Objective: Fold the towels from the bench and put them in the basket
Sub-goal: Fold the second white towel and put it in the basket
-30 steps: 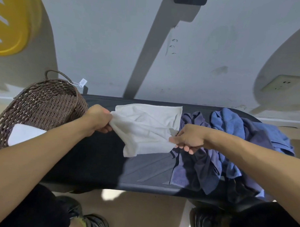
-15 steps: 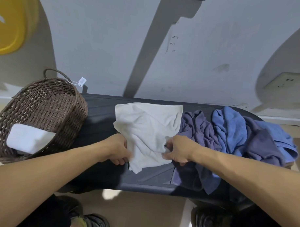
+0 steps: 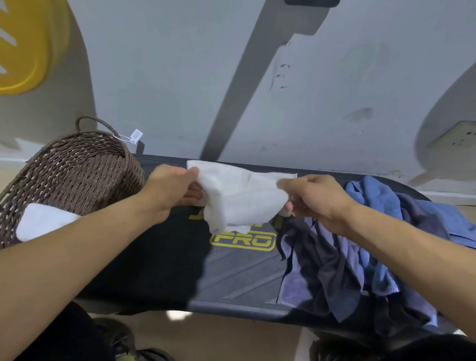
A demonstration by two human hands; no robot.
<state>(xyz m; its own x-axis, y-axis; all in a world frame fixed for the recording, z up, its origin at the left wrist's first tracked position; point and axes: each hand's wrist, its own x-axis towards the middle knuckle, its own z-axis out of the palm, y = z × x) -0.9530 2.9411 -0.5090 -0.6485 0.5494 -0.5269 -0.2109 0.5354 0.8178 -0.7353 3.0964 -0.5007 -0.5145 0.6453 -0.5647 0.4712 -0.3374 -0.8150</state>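
A white towel (image 3: 240,196) is doubled over and held up above the middle of the dark bench (image 3: 241,277). My left hand (image 3: 169,188) pinches its left edge and my right hand (image 3: 315,199) pinches its right edge. The towel's lower part hangs in a loose fold. A brown woven basket (image 3: 70,171) stands at the bench's left end with a folded white towel (image 3: 45,221) inside it. A heap of blue and purple towels (image 3: 364,247) lies on the right part of the bench, just under my right wrist.
The bench backs onto a grey wall (image 3: 181,70). A yellow "PRO" logo (image 3: 243,240) shows on the bench top below the towel. A yellow plastic object (image 3: 18,37) hangs at the upper left. My shoes (image 3: 144,352) are on the floor in front of the bench.
Both hands have lifted the near edge of the white towel up and back toward the wall, doubling it over. The logo on the bench is now uncovered.
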